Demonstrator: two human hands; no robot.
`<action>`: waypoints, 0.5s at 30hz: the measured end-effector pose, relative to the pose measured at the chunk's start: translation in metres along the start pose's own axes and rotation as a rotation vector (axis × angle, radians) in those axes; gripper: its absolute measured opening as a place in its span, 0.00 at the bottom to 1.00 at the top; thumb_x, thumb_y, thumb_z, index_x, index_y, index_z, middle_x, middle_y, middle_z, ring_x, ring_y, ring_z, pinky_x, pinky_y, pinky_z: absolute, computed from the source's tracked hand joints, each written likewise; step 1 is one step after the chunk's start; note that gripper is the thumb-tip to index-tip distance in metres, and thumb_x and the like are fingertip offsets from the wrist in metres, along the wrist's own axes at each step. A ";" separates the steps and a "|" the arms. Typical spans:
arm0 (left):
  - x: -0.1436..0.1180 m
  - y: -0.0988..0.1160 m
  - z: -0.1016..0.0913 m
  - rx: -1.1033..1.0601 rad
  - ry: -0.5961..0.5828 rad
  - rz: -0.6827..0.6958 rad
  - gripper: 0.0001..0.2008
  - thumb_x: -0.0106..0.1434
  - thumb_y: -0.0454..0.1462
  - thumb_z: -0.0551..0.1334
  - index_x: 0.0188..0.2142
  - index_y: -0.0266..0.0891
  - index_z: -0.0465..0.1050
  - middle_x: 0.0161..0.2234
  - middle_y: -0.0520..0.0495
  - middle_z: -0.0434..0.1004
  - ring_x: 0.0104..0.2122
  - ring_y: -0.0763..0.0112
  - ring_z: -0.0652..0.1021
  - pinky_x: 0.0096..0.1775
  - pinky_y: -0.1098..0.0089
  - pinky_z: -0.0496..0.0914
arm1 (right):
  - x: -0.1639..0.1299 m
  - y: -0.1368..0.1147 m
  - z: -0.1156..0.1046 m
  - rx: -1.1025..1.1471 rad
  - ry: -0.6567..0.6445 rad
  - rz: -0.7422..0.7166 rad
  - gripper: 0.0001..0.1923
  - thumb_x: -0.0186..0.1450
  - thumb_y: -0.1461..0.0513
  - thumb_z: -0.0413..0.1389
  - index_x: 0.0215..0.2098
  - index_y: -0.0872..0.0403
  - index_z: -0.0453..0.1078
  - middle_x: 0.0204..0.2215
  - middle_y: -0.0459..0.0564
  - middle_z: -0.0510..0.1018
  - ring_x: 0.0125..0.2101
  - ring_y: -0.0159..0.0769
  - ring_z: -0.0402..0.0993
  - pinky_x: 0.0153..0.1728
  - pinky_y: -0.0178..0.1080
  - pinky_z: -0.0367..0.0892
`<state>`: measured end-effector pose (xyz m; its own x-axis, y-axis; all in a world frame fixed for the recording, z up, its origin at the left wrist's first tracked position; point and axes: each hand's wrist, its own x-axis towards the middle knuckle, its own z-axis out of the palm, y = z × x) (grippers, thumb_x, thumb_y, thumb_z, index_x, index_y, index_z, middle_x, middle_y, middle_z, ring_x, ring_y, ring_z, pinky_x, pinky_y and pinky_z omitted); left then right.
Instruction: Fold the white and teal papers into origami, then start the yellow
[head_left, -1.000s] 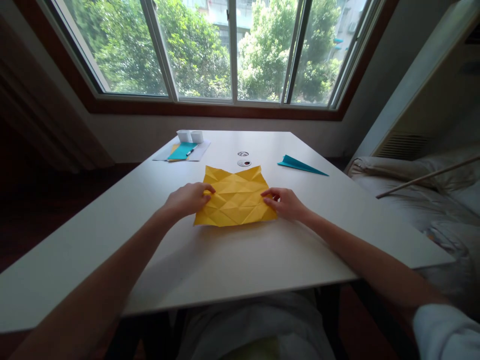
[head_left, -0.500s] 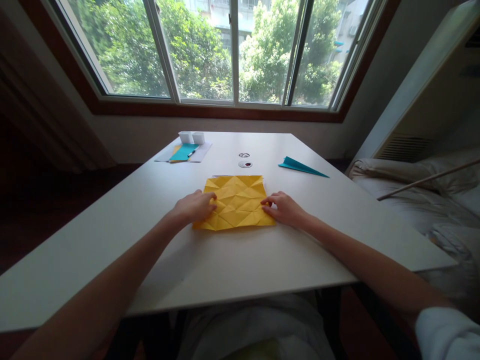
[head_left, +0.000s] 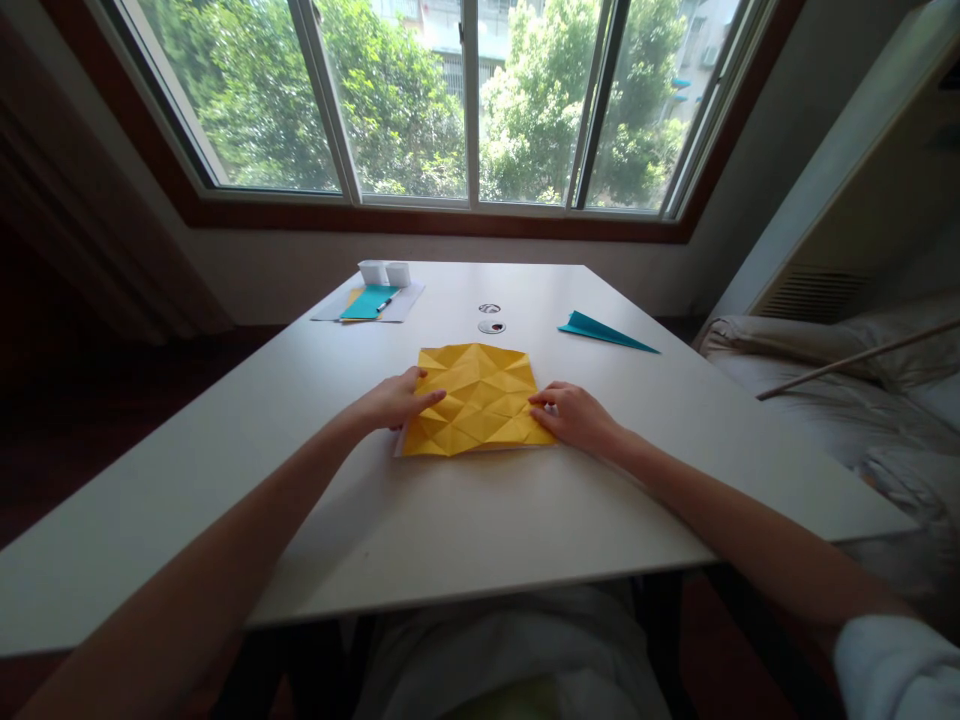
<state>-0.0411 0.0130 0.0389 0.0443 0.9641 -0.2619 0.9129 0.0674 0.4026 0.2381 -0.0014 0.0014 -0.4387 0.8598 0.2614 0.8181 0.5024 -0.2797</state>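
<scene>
The left hand [head_left: 392, 403] lies flat and open on the left edge of the yellow creased paper [head_left: 475, 401], fingers stretched across it and gripping nothing. The right hand [head_left: 576, 415] presses the paper's right edge with fingers curled loosely; whether the fingertips pinch the edge or only rest on it cannot be told. The paper lies near the middle of the white tabletop [head_left: 465, 520], its near-left corner partly covered by the left hand. Farther back, two small round items [head_left: 490, 318] are too small to identify. A teal folded paper [head_left: 604, 332] lies to the right. At the far left, two small white containers [head_left: 384, 272] stand side by side, their contents not visible, behind a teal sheet [head_left: 367, 302] with a pen on pale paper.
</scene>
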 end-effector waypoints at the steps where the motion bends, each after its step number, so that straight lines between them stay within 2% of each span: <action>1: -0.001 0.000 -0.001 -0.039 -0.016 -0.001 0.37 0.55 0.53 0.55 0.59 0.37 0.49 0.47 0.35 0.68 0.26 0.66 0.75 0.22 0.71 0.67 | 0.000 0.000 0.000 -0.009 0.001 0.014 0.16 0.62 0.57 0.49 0.42 0.54 0.73 0.38 0.51 0.76 0.37 0.36 0.71 0.40 0.35 0.63; 4: -0.002 -0.002 -0.002 -0.094 -0.019 0.026 0.36 0.53 0.48 0.60 0.58 0.40 0.52 0.47 0.38 0.68 0.28 0.66 0.75 0.23 0.73 0.67 | -0.002 -0.002 -0.002 -0.045 -0.004 0.041 0.16 0.62 0.56 0.49 0.42 0.53 0.73 0.38 0.51 0.76 0.38 0.37 0.70 0.40 0.36 0.63; 7: 0.000 -0.007 -0.002 -0.056 0.015 0.056 0.31 0.52 0.45 0.60 0.55 0.40 0.57 0.46 0.39 0.70 0.35 0.62 0.75 0.29 0.71 0.69 | -0.003 -0.003 -0.003 -0.077 -0.007 0.036 0.16 0.62 0.55 0.49 0.41 0.52 0.73 0.38 0.51 0.76 0.39 0.38 0.70 0.39 0.37 0.63; 11: 0.006 -0.012 -0.004 0.116 0.059 0.115 0.27 0.53 0.41 0.60 0.52 0.38 0.61 0.49 0.40 0.69 0.46 0.59 0.71 0.45 0.66 0.66 | -0.003 -0.004 -0.004 -0.106 -0.027 0.014 0.15 0.62 0.55 0.50 0.40 0.52 0.74 0.36 0.51 0.76 0.38 0.38 0.69 0.39 0.37 0.63; 13: 0.004 -0.012 -0.005 0.214 0.023 0.115 0.26 0.54 0.40 0.58 0.53 0.38 0.61 0.51 0.39 0.66 0.48 0.57 0.70 0.47 0.64 0.64 | -0.002 -0.004 -0.004 -0.110 -0.042 0.002 0.14 0.62 0.56 0.50 0.39 0.52 0.74 0.36 0.51 0.76 0.38 0.38 0.69 0.39 0.37 0.63; 15: 0.000 -0.010 -0.003 0.339 0.045 0.101 0.27 0.54 0.41 0.58 0.55 0.42 0.61 0.54 0.38 0.62 0.50 0.51 0.67 0.47 0.58 0.64 | -0.001 -0.004 -0.004 -0.107 -0.045 -0.009 0.14 0.61 0.56 0.51 0.40 0.52 0.74 0.37 0.51 0.75 0.39 0.38 0.69 0.40 0.37 0.62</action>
<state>-0.0515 0.0131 0.0380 0.1300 0.9724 -0.1937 0.9879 -0.1105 0.1084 0.2374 -0.0049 0.0061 -0.4604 0.8597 0.2211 0.8481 0.4996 -0.1765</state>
